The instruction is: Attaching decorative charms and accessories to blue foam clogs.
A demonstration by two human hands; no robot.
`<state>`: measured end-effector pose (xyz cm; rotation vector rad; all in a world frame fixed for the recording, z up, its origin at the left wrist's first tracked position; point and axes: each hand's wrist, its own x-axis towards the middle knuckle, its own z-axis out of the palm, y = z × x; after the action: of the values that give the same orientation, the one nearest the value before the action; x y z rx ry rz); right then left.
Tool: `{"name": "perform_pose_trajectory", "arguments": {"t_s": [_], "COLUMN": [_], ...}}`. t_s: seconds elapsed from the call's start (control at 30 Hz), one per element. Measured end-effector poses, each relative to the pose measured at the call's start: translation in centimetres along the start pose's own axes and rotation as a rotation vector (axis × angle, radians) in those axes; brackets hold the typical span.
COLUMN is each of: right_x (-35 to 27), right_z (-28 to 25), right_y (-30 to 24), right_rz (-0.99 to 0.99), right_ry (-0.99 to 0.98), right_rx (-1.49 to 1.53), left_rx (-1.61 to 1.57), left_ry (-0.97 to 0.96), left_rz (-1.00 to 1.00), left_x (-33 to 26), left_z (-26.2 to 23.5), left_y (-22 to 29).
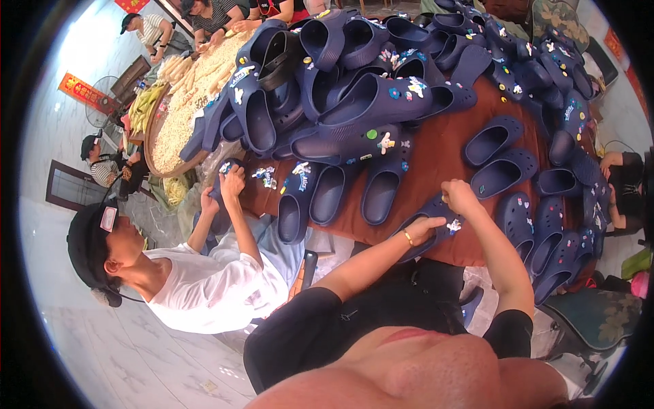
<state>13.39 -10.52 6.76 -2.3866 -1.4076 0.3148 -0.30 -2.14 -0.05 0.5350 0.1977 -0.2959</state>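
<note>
A navy clog (409, 253) is in my left hand (428, 230) at the near edge of the table, its fingers wrapped around the shoe. A white figure charm (454, 225) sits on its upper, close to my fingertips. My right hand (461, 196) is closed in a pinch just over the clog's far end; whatever lies between those fingers is hidden. To the left, navy clogs (330, 195) stand side by side, one bearing a charm cluster (300, 176). Right of my hands lie a plain clog (504, 174) and another plain clog (493, 140).
A big heap of navy clogs (375, 95) covers the far side of the brown-covered table (436, 146). More clogs (548, 232) line the right edge. At my left, a co-worker (211, 286) handles a clog. Behind, people sit by a round tray (151, 140) of corn kernels.
</note>
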Motion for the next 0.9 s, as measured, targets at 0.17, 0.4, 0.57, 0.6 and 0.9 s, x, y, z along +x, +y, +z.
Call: {"name": "perform_pose_trajectory", "arguments": {"t_s": [0.17, 0.4, 0.57, 0.6, 0.9], "right_x": [0.5, -0.1, 0.5, 0.5, -0.2], "right_z": [1.1, 1.4, 0.6, 0.4, -0.5], "right_y": [0.1, -0.7, -2.0, -2.4, -3.0], "right_rz": [-0.04, 0.385, 0.541, 0.585, 0.301], "right_ry": [0.068, 0.063, 0.033, 0.031, -0.046], "right_rx": [0.057, -0.105, -0.127, -0.136, -0.262], "left_rx": [-0.015, 0.023, 0.016, 0.017, -0.052], "left_ry": [-0.042, 0.072, 0.093, 0.091, 0.048], "left_rz": [0.052, 0.061, 0.013, 0.017, 0.026], "left_x": [-0.4, -0.3, -0.2, 0.0, 0.7], "left_z": [0.3, 0.7, -0.1, -0.2, -1.1], "left_y": [0.3, -0.7, -0.9, -0.9, -1.0]}}
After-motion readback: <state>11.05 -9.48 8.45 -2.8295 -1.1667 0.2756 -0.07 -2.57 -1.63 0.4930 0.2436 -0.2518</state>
